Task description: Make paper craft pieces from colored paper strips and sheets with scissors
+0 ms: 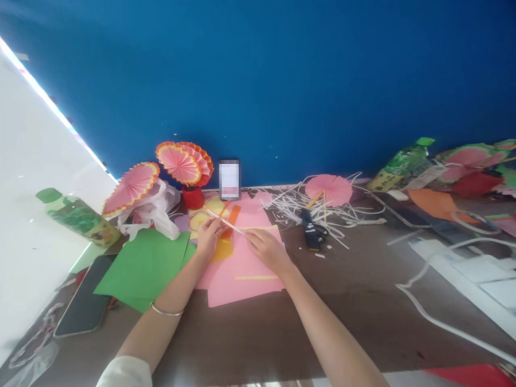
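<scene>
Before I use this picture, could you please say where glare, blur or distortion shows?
Head view: the white surface at left is washed out; the table shows sheen near the bottom; the left bottle leans, perhaps lens stretch; the paper strip looks soft; the screen is pixelated.

Can't read a single word or number from my end, honestly. The screen (229, 180) is just pale pixel blocks with a pinkish band low down. Left of the screen, a tilted green bottle (78, 217) has printing on it, but it's way too blurry for me to get a brand. Far right of the screen, the second bottle (403, 164) has dark marks on a yellowish label, same deal.
</scene>
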